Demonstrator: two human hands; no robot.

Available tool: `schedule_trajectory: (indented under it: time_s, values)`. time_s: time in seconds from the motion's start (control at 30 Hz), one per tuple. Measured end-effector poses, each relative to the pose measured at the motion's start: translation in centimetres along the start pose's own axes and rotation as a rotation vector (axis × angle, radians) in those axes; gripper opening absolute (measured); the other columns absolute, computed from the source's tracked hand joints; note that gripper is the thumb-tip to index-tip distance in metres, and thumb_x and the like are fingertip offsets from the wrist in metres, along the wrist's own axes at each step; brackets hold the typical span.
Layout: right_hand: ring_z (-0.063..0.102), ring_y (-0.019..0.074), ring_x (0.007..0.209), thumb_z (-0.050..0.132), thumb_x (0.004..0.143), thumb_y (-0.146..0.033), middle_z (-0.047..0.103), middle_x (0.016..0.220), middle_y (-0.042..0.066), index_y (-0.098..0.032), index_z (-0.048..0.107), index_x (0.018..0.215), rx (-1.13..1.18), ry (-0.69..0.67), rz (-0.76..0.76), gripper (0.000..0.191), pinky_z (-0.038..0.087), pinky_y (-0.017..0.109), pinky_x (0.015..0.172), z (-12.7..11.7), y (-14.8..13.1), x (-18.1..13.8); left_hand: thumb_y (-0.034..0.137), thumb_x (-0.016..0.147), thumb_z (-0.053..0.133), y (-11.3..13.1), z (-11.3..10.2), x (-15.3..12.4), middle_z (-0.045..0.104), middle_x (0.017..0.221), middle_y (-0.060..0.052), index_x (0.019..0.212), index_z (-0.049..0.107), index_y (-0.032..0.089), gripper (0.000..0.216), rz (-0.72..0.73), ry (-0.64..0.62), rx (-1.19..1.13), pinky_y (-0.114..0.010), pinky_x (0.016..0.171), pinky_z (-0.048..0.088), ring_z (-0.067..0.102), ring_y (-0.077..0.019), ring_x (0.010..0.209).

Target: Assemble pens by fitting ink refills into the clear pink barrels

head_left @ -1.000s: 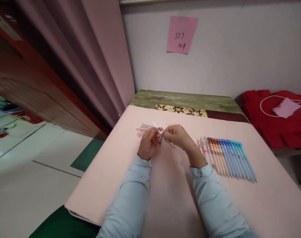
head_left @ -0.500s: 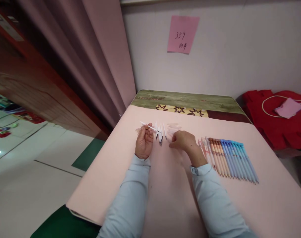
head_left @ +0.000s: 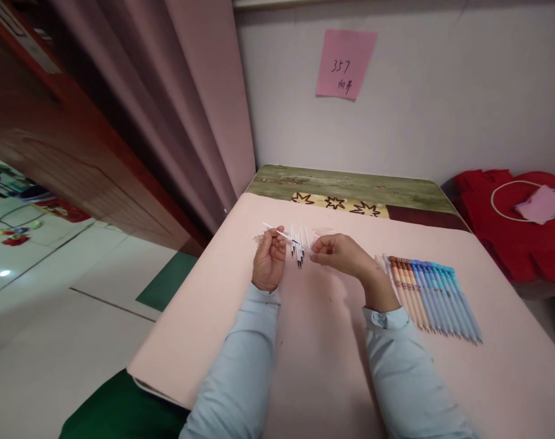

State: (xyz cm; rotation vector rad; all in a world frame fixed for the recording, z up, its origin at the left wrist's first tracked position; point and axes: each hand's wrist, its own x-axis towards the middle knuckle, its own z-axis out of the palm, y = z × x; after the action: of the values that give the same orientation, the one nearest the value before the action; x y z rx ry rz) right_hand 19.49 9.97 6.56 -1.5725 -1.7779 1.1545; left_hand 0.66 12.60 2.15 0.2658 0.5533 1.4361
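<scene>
My left hand (head_left: 270, 261) pinches a white pen refill (head_left: 277, 231) with a dark tip, held slantwise with the tip to the right. Below and behind it, several more white refills (head_left: 298, 250) lie on the table in a loose bunch, dark tips toward me. My right hand (head_left: 339, 253) is closed, thumb against fingers, on a pale see-through tube (head_left: 307, 249) that looks like a pen barrel. Its end comes close to the refill's tip; whether they touch I cannot tell. Behind that hand lie pale translucent pieces (head_left: 323, 230), partly covered.
Finished-looking pens (head_left: 435, 299) in white, brown and blue lie in a row at the right. Small clear parts (head_left: 258, 238) sit beside my left hand. A pink cloth (head_left: 204, 292) covers the table. Red fabric (head_left: 496, 231) lies beyond its right edge; a curtain (head_left: 199, 79) hangs left.
My right hand has lifted from the pale pieces with a see-through tube in its fingers. My left hand keeps the refill. The view has shifted slightly.
</scene>
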Motion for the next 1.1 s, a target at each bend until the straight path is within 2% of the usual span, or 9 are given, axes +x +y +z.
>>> schedule_trajectory:
  time_s: [0.17,0.43,0.9,1.1]
  values:
    - [0.050,0.0101,0.054,0.072,0.071,-0.038,0.062,0.063,-0.001,-0.018,0.071,0.079,0.077,-0.006,0.000,0.021,0.033,0.022,0.049,-0.13,-0.44,-0.17,0.026,0.093,0.064,-0.22,-0.09,0.03,0.071,0.097,-0.004,0.081,0.069,0.014,0.018,0.021,-0.068,0.018,-0.011,0.066,0.053,0.060,-0.0024,0.069]
    - [0.049,0.0097,0.054,0.071,0.070,-0.036,0.062,0.063,-0.001,-0.017,0.070,0.079,0.055,-0.020,0.060,0.021,0.033,0.022,0.049,-0.29,-0.41,-0.21,0.023,0.097,0.058,-0.17,-0.05,0.05,0.072,0.096,-0.005,0.080,0.068,0.013,0.022,0.013,-0.029,-0.007,-0.012,0.067,0.052,0.059,-0.0023,0.068]
    - [0.047,0.0090,0.052,0.072,0.070,-0.038,0.059,0.062,-0.003,-0.017,0.068,0.078,0.107,-0.007,0.030,0.022,0.032,0.021,0.048,0.16,-0.55,0.00,0.029,0.089,0.070,-0.70,-0.05,-0.18,0.070,0.099,-0.005,0.080,0.069,0.013,0.018,-0.022,-0.128,0.085,-0.012,0.066,0.053,0.060,-0.0029,0.070]
    - [0.048,0.0092,0.053,0.072,0.071,-0.038,0.060,0.063,-0.002,-0.017,0.069,0.079,0.122,-0.013,0.024,0.022,0.032,0.021,0.048,0.23,-0.20,0.14,0.028,0.089,0.069,-0.75,-0.20,-0.16,0.071,0.101,-0.006,0.081,0.069,0.013,0.017,-0.021,-0.137,0.077,-0.013,0.066,0.053,0.060,-0.0040,0.071]
